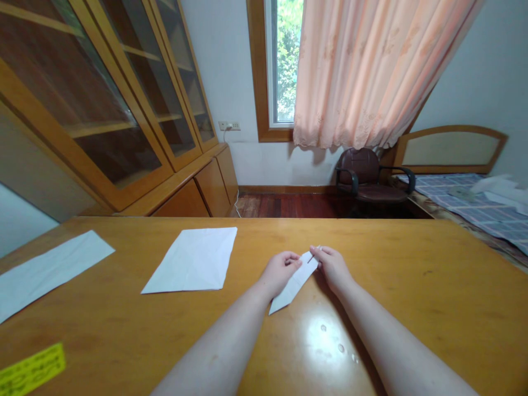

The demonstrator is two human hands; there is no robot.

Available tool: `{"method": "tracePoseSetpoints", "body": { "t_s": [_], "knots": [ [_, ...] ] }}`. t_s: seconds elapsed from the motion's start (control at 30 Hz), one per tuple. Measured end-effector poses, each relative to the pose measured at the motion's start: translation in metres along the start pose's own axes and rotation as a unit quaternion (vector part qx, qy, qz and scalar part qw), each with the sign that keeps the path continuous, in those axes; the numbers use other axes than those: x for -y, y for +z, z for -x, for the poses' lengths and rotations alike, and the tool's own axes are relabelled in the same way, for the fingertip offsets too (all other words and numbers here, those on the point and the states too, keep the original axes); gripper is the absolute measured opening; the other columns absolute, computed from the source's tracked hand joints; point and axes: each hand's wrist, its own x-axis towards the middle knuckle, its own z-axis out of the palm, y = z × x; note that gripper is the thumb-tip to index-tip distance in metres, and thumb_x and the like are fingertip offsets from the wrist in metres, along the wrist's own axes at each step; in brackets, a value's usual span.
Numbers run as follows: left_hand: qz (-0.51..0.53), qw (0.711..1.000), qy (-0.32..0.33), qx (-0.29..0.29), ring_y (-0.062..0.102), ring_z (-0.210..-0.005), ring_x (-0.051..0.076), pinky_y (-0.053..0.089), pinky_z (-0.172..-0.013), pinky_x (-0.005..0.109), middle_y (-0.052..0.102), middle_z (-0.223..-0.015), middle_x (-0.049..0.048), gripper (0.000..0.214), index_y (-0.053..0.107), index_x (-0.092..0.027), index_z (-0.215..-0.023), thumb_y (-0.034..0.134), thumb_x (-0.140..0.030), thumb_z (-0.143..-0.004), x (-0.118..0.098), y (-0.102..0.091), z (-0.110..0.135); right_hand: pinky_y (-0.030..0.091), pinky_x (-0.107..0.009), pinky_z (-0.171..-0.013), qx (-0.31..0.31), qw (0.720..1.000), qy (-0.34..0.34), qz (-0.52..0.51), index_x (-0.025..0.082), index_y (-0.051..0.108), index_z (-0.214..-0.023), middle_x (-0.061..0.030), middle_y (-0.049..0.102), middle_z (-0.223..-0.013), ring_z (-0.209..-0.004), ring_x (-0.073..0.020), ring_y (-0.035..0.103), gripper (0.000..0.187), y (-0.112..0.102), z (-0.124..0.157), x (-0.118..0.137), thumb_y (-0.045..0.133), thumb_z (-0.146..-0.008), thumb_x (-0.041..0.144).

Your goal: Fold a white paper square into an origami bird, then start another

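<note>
A narrow strip of folded white paper (pixel 292 287) with a pointed lower end slants over the table between my hands. My left hand (pixel 282 269) is closed on its left edge, thumb and fingers near the upper part. At the upper right end, my right hand (pixel 330 264) pinches the same paper. A short thin dark line (pixel 311 258) shows on the paper beside the right fingertips; whether it is a gap in the fold or a slim object, I cannot tell. The fingertips partly hide the paper's top end.
The wooden table (pixel 391 308) carries a creased white sheet (pixel 193 261) left of my hands and a longer white sheet (pixel 53 269) farther left. A yellow label with writing (pixel 33 371) lies at the near left. Beyond stand a glass-door cabinet (pixel 165 165), an office chair (pixel 367 176) and a bed (pixel 462 192).
</note>
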Motion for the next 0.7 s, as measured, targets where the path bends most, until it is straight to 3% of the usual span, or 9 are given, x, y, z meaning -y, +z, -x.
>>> {"method": "tracePoseSetpoints", "body": {
  "t_s": [0.17, 0.47, 0.7],
  "knots": [
    [-0.009, 1.000, 0.009, -0.006, 0.058, -0.072, 0.015, 0.042, -0.063, 0.024, 0.066, -0.080, 0.0035, 0.021, 0.062, -0.014, -0.088, 0.060, -0.032, -0.076, 0.001, 0.000, 0.000, 0.038, -0.029, -0.054, -0.022, 1.000, -0.003, 0.011, 0.017, 0.061, -0.061, -0.0043, 0.060, -0.058, -0.057, -0.0175, 0.053, 0.043, -0.002, 0.000, 0.000, 0.065, -0.065, 0.060],
    [0.056, 0.997, 0.024, -0.044, 0.059, -0.067, 0.013, 0.042, -0.059, 0.022, 0.064, -0.075, 0.0015, 0.019, 0.059, -0.016, -0.087, 0.060, -0.032, -0.076, 0.006, -0.002, -0.005, 0.038, -0.024, -0.054, 0.114, 0.990, 0.014, 0.077, 0.014, 0.069, -0.082, -0.0033, 0.065, -0.069, -0.057, -0.0123, 0.052, 0.035, 0.007, 0.006, 0.011, 0.073, -0.063, 0.043],
    [0.076, 0.995, 0.030, -0.054, 0.060, -0.066, 0.014, 0.044, -0.060, 0.023, 0.066, -0.076, 0.0021, 0.024, 0.059, -0.016, -0.087, 0.063, -0.036, -0.075, 0.006, -0.003, -0.005, 0.041, -0.024, -0.056, 0.161, 0.984, 0.024, 0.067, 0.015, 0.068, -0.088, -0.0049, 0.068, -0.077, -0.061, -0.0130, 0.056, 0.037, 0.005, 0.004, 0.007, 0.074, -0.061, 0.038]
  ]
}}
